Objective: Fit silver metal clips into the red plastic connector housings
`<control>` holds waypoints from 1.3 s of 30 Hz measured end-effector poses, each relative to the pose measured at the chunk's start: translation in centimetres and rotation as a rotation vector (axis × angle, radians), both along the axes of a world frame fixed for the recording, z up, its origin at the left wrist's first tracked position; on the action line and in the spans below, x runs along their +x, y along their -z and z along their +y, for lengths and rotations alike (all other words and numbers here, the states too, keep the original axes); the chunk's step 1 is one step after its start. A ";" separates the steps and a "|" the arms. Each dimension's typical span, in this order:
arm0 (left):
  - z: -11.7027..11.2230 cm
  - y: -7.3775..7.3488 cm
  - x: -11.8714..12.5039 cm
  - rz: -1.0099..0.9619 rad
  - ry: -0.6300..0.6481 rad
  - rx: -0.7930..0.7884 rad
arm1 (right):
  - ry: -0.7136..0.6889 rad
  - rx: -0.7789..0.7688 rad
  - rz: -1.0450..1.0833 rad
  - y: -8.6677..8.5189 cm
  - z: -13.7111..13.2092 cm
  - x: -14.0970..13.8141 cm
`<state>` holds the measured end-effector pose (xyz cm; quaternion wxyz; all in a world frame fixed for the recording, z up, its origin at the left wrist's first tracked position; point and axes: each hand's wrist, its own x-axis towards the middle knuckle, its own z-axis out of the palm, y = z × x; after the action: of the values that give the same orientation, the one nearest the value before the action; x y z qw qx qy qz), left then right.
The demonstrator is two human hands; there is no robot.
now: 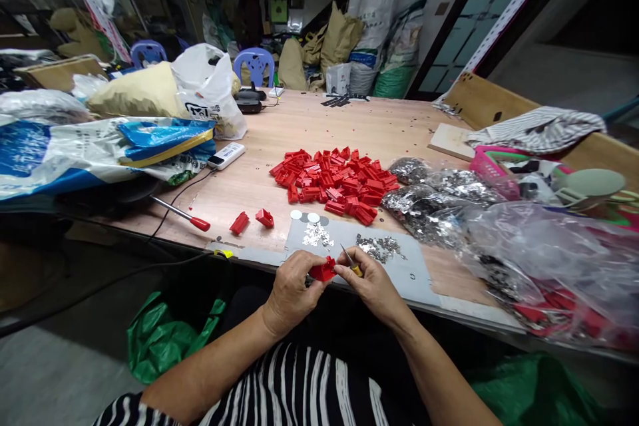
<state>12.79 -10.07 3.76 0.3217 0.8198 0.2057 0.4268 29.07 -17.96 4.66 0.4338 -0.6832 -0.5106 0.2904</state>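
Note:
My left hand (295, 289) is closed on a small red plastic housing (323, 270) just over the table's front edge. In my right hand (372, 283) is a pointed tool with a yellow handle (356, 270), its thin metal tip directed up and to the left. The right fingertips touch the housing's right end; whether they pinch a small part there is hidden. Beyond the hands, a grey mat (414, 273) carries a pile of shiny silver pieces (317, 234) and a pile of darker metal pieces (382, 247). Farther back lies a heap of red housings (334, 180).
Two loose red housings, one of them (239, 222) near a red-tipped lever (200, 223), lie at left. Clear bags of metal parts (424, 210) and a pink basket (492, 170) crowd the right side. Large sacks (164, 140) cover the left end of the table (299, 116).

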 end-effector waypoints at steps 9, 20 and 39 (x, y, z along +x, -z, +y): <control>-0.5 0.3 0.2 -0.045 0.008 0.022 | -0.105 -0.035 0.179 -0.1 0.5 -0.1; -0.5 0.9 -0.8 -0.053 0.141 -0.134 | -0.164 -0.167 0.727 0.9 -1.5 -0.3; 2.5 2.8 -1.7 -0.121 -0.011 -0.636 | 0.038 -0.191 -0.593 1.0 4.5 2.8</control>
<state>11.11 -7.62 0.97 0.5709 0.6503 0.3138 0.3907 31.82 -13.43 3.68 0.2051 -0.7851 -0.5725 0.1174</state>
